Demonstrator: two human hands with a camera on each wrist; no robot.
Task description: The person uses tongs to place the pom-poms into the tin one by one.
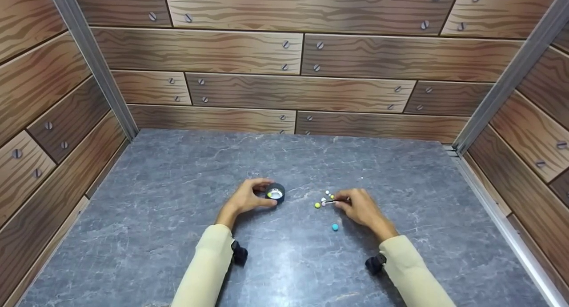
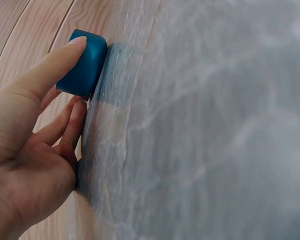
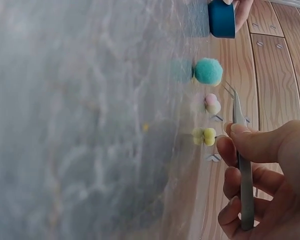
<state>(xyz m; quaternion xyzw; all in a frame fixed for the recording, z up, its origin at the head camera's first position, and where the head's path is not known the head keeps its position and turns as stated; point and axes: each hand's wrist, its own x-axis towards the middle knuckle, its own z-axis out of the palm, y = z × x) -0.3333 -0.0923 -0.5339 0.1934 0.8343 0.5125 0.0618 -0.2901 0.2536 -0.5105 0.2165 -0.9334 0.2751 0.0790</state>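
Observation:
My left hand [image 1: 246, 196] holds a small round blue cup [image 2: 87, 65] between thumb and fingers; in the head view a yellow bit shows inside it. My right hand [image 1: 361, 207] grips metal tweezers [image 3: 245, 185]. Their slightly parted tips stand near several small pom-poms, with nothing visible between them in the right wrist view. Among these are a yellow pom-pom [image 1: 317, 205], a white pom-pom [image 1: 327, 193] and a pink one [image 3: 211, 98]. Nearer to me lies a larger turquoise pom-pom [image 1: 335, 227].
The grey marbled tabletop [image 1: 178, 253] carries everything. Wood-patterned panels [image 1: 249, 91] stand behind and at both sides, with metal posts [image 1: 498, 85] at the corners. A black wrist camera [image 1: 240, 253] sits on the left sleeve, and another [image 1: 375, 264] on the right.

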